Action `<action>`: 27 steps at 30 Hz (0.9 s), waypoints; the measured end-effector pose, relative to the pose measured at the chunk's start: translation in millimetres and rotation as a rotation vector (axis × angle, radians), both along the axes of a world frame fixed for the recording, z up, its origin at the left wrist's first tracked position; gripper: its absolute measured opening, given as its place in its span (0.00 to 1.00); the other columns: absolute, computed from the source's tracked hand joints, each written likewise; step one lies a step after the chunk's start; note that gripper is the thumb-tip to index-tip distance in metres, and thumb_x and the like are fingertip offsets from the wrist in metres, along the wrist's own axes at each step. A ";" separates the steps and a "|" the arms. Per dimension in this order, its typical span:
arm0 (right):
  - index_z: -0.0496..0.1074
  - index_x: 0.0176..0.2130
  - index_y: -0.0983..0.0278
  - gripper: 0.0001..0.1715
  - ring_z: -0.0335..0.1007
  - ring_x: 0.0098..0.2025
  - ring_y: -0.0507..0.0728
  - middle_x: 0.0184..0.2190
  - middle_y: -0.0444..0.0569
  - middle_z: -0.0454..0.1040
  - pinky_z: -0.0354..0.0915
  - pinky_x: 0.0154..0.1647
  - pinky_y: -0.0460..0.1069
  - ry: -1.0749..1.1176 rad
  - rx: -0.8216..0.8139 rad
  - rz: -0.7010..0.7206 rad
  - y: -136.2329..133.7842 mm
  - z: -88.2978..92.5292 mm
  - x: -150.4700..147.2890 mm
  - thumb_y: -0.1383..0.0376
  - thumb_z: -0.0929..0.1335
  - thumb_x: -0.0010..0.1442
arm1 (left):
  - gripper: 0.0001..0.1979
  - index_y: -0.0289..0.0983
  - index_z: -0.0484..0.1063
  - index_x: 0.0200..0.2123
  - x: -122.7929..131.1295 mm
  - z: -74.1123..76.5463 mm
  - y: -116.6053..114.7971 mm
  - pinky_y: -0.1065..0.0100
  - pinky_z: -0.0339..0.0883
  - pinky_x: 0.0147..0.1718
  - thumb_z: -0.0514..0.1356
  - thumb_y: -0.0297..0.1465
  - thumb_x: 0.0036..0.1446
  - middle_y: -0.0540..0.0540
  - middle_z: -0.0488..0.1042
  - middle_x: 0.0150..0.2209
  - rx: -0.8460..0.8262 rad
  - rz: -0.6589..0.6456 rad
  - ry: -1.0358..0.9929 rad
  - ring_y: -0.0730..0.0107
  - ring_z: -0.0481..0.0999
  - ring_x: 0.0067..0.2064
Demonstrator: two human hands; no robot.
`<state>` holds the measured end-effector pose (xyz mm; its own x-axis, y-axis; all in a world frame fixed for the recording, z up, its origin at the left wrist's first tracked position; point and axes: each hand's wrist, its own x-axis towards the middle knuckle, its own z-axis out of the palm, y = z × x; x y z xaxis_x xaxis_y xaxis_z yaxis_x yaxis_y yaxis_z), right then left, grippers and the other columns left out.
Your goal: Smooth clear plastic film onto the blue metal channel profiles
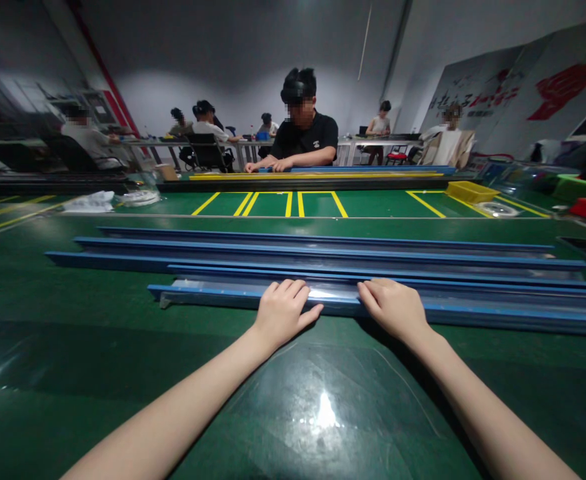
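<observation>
A long blue channel strip [213,296] lies across the green table in front of me, with clear film showing inside it and at its left end. My left hand [285,308] is closed over its near edge, fingers reaching inside and thumb stretched along the front. Farther right, my right hand [391,303] grips the same edge with curled fingers; its fingertips are partly hidden. Behind this strip, more blue channel strips [117,259] lie roughly parallel, the nearest one close against it.
The green tabletop [213,400] carries yellow tape lines [293,204] farther back. A yellow tray [471,192] and a roll of clear tape [500,210] lie at the back right. White crumpled material [90,202] is at the left. Opposite, a person [305,133] handles strips.
</observation>
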<state>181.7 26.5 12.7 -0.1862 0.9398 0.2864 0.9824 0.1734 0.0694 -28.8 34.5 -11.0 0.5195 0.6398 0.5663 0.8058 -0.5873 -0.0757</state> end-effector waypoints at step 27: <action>0.69 0.37 0.60 0.23 0.62 0.39 0.52 0.35 0.47 0.68 0.56 0.33 0.44 -0.005 -0.068 0.290 -3.4 3.6 5.1 0.58 0.50 0.62 | 0.15 0.37 0.68 0.30 -1.0 11.8 -1.6 0.67 0.59 0.32 0.48 0.40 0.55 0.46 0.71 0.33 -0.178 0.019 0.093 0.66 0.68 0.36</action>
<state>186.8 23.0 16.2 -0.4510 0.8641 0.2233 0.8908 0.4512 0.0530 -29.8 32.9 0.7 0.5511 0.7358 0.3936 0.8114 -0.5825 -0.0471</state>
